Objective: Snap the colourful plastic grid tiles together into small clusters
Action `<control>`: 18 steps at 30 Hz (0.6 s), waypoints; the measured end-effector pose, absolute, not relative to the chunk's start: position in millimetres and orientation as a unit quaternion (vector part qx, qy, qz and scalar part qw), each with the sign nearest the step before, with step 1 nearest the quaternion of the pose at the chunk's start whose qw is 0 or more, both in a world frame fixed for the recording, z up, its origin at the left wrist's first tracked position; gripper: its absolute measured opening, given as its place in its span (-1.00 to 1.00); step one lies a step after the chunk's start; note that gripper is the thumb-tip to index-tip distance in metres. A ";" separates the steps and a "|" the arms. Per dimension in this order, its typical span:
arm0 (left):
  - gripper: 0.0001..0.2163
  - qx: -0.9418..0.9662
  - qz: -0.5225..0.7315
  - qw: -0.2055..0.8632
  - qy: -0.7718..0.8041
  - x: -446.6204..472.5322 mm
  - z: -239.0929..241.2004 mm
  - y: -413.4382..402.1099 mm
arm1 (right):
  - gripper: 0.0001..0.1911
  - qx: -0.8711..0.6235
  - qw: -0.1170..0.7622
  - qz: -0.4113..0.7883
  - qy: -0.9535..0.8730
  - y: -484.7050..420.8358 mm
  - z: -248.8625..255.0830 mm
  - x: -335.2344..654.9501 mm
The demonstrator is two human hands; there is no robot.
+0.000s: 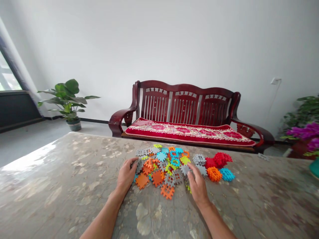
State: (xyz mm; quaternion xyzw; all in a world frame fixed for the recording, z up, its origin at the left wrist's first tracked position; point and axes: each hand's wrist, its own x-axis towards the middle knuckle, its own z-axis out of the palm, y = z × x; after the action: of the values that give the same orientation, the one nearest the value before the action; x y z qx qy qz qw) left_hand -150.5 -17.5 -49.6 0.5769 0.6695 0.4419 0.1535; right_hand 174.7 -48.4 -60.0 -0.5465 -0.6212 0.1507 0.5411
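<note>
A heap of several flat, toothed plastic tiles [163,166] in orange, grey, blue, yellow-green and red lies on the marbled table [62,189]. My left hand [126,176] rests at the heap's left edge, fingers curled against grey and orange tiles. My right hand [197,186] lies palm down at the heap's right front, fingers stretched over grey tiles. A built red cluster [219,160] with an orange piece [214,173] and a blue piece [227,174] sits just right of my right hand. One orange tile [167,191] lies nearest me, between my hands.
A dark red wooden bench [186,106] with a red flowered cushion stands behind the table. A potted green plant [67,99] is on the floor at far left. Purple flowers [305,131] and a teal object [315,167] sit at the right edge.
</note>
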 end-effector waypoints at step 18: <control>-0.67 0.562 0.464 0.170 0.663 -148.6 -54.1 -24.5 | -0.59 -0.542 0.503 0.097 -0.666 -53.6 -65.7 176.0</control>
State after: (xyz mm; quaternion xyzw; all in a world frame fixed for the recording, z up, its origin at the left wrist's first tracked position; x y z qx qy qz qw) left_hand -148.6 -24.5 -54.1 0.5617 0.6634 0.4643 0.1698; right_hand 176.0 -53.6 -65.7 -0.5421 -0.6658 0.0968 0.5034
